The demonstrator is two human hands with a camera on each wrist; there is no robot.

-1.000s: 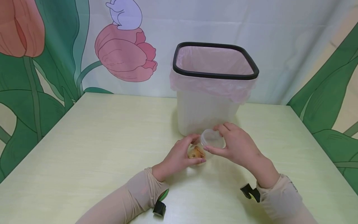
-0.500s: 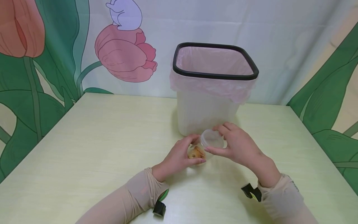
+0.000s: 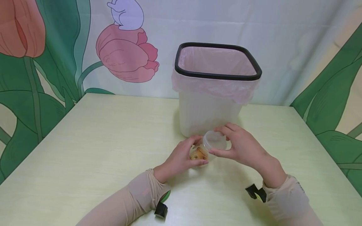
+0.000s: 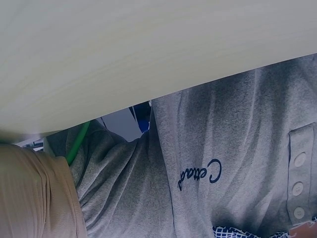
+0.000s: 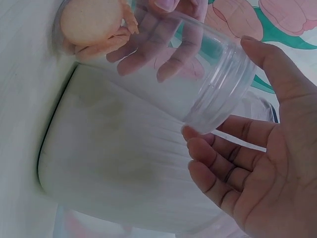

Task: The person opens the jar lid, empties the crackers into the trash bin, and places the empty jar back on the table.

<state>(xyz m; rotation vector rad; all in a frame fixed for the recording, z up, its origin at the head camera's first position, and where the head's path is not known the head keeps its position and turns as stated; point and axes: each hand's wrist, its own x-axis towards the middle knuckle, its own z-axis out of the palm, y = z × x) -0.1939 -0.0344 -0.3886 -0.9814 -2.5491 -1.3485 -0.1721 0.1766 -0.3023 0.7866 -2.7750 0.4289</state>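
Clear jar (image 5: 171,91) is just in front of the white bin (image 3: 209,110), between both hands, at the tabletop (image 3: 113,141); orange crab-like piece (image 5: 94,22) sits low inside it. Left hand (image 3: 181,157): fingers curled round the jar's lower body, grasping it. Right hand (image 3: 243,144): thumb and fingertips pinch the ridged rim (image 5: 218,91) from opposite sides, other fingers loosely bent. We can't tell if that rim is a see-through lid or just the neck, nor if the base sits flat. Jar seems to lean slightly toward the right hand. Left wrist view gives us mostly tabletop and gray clothing (image 4: 237,129). Step looks like working the top end while the left steadies. To do it well, we'd grip the base firmly without squashing the wall, pinch the rim evenly, straighten the lean, and, if it's a lid, turn it square to the jar
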